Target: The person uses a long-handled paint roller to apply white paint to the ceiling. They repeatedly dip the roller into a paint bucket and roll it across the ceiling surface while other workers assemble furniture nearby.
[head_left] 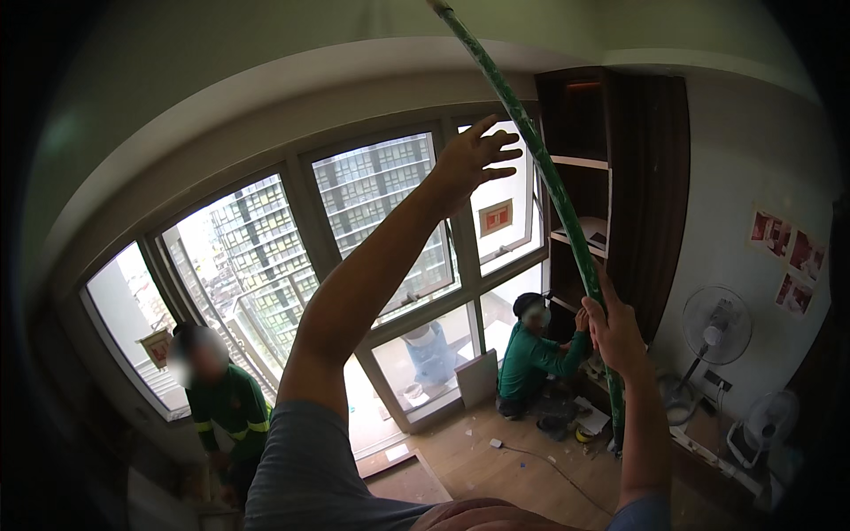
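Right hand (620,334) has its fingers curled round a green pole (556,190), which runs up to 11 o'clock from that grip and down to 6. Left hand (474,166) is up with fingers spread, pole just beside it at 3 o'clock; can't tell if the fingertips brush it. From the right hand: dark shelving (574,119) at 12, standing fan (715,329) at 3, and a crouching co-worker (534,361) at 8, kinda crowding the pole's lower end.
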`<state>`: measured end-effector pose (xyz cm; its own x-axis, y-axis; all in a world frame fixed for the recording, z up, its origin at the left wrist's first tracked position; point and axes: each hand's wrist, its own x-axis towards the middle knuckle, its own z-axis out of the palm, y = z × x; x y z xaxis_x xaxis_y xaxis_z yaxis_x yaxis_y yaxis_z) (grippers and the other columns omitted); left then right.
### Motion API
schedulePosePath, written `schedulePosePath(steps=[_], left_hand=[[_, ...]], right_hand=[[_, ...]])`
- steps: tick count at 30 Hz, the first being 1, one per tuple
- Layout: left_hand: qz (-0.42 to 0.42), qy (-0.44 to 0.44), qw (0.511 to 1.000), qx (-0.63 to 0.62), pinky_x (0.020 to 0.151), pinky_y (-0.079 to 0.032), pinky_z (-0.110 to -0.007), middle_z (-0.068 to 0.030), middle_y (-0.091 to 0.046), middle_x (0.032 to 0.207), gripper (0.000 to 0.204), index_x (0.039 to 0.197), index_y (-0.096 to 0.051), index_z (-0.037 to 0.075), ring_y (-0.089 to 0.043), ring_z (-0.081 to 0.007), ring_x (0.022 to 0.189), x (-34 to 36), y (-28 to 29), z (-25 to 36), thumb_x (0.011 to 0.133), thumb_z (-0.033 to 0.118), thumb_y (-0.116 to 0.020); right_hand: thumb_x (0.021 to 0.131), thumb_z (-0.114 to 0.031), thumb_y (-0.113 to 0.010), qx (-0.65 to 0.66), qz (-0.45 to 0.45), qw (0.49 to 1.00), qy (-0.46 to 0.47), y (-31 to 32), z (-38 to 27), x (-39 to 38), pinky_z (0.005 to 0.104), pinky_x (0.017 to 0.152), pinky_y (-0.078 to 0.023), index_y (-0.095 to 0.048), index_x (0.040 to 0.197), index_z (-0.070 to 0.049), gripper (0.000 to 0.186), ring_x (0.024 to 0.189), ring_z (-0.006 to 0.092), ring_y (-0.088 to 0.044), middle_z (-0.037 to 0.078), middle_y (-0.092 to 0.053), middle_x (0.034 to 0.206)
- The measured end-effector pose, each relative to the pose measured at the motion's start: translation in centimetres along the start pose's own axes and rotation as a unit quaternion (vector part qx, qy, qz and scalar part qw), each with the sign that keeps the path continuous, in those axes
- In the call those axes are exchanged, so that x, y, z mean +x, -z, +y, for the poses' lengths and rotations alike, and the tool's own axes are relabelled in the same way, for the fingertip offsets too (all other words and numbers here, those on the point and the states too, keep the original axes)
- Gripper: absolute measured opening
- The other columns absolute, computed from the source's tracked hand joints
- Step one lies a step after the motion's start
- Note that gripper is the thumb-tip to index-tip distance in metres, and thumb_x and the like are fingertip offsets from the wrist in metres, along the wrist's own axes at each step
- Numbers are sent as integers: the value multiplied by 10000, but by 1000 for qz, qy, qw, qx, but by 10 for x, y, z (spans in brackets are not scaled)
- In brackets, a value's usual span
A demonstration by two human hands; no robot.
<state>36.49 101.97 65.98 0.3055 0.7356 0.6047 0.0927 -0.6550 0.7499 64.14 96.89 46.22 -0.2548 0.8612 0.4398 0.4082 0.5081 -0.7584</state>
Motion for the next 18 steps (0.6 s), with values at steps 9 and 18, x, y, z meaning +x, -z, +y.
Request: schedulePosePath(steps=[9,18], left_hand=[[-6,-29,999,34,1093,-487,-465,-270,-426,1517,855,1590,-114,-30,-530,-371,1339,-10,11,29,1028,418,-578],[25,-28,998,57,1088,-488,-444,-269,-436,1505,834,1591,-118,-25,-521,-347,1343,-16,30,32,1044,441,-539]], right_hand=[[1087,-362,-447,3,62,991,121,41,-98,100,298,461,-495,-235,1622,-261,584,464,103,-524,34,-519,595],[1093,-351,-427,12,67,990,122,45,-133,129,311,455,-485,-247,1618,-208,573,437,102,-523,37,-539,611]])
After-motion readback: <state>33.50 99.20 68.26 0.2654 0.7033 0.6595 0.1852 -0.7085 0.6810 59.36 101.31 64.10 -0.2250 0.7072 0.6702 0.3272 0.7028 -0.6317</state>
